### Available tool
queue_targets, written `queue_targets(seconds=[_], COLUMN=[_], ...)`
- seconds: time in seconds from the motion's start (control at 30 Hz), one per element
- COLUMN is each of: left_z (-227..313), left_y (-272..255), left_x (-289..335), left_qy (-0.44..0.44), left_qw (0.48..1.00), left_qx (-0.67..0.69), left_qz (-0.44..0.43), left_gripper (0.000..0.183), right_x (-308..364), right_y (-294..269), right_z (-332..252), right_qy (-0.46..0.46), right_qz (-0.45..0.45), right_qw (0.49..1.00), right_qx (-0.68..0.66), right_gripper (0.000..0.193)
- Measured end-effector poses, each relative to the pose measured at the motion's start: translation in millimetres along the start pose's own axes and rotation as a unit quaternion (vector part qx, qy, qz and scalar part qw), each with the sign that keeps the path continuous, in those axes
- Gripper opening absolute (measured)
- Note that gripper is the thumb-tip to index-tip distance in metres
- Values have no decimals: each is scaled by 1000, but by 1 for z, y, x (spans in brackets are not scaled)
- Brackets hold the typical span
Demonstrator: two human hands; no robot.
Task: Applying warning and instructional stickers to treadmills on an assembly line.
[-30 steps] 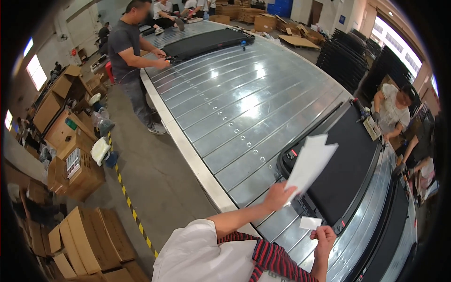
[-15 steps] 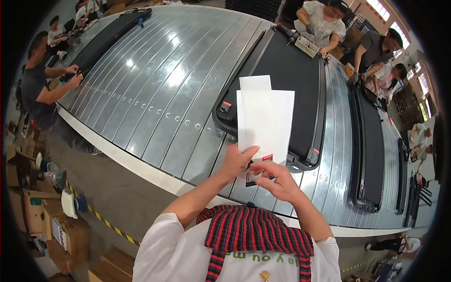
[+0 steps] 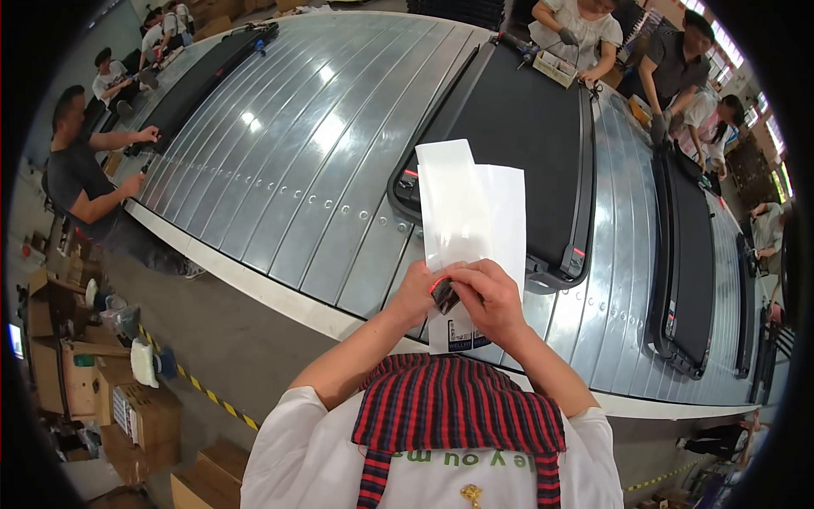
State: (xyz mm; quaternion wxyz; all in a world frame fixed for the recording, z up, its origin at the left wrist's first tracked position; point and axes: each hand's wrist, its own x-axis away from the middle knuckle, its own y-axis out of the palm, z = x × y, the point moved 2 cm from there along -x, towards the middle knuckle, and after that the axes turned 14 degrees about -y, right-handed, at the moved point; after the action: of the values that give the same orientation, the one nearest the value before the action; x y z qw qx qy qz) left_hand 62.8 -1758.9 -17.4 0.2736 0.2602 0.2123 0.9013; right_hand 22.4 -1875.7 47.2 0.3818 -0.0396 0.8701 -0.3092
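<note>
Both hands closed at one small dark label (image 3: 443,293), above white sheets (image 3: 506,216)

Left hand (image 3: 412,293): closed, gripping the sheets by their left edge near the near end, thumb turned inward toward the label.

Right hand (image 3: 493,301): thumb and fingers pinched at the label's right side, over the face of the sheets.

Small dark label: one, red along its far edge, lying between the two sets of fingertips. Partly covered; its long axis cannot be read with certainty. Right hand judged the nearer, its pinch meeting the label directly; the left thumb lies just beside.

White sheets: at least two, overlapping. Long axis near to far, away from the wearer. The narrower strip (image 3: 448,199) lies on top and to the left, reaching farther, its far end leaning left; the wider sheet shows to its right. Dark printed patch (image 3: 468,338) at the near end, just below the right hand.

Black-decked unit (image 3: 509,110): one, beyond the sheets, on the slatted metal table (image 3: 288,216). Long axis near to far, far end tending right. Sheets cover part of its near end in view. Its near right corner (image 3: 560,270) lies to the right of the grip and slightly farther off; right hand the nearer to it.

Second black unit (image 3: 688,263): farther right, well apart from both hands.

Striped cloth (image 3: 458,403): red and dark, on the wearer, just on the near side of the sheets.
</note>
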Motion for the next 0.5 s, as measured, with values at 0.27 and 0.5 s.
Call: queue_targets(seconds=[0.27, 0.5], left_z=[-3, -34], left_y=[43, 63], left_x=[8, -19], left_qy=[-79, -57], left_qw=[996, 987], left_qx=[6, -114], left_qz=[44, 94], left_gripper=[27, 29], right_x=[34, 79], right_y=[-35, -105], right_z=[-8, -4], right_qy=[111, 147], right_qz=[30, 130], right_qw=[987, 968], right_qx=[-113, -156], right_gripper=[8, 6])
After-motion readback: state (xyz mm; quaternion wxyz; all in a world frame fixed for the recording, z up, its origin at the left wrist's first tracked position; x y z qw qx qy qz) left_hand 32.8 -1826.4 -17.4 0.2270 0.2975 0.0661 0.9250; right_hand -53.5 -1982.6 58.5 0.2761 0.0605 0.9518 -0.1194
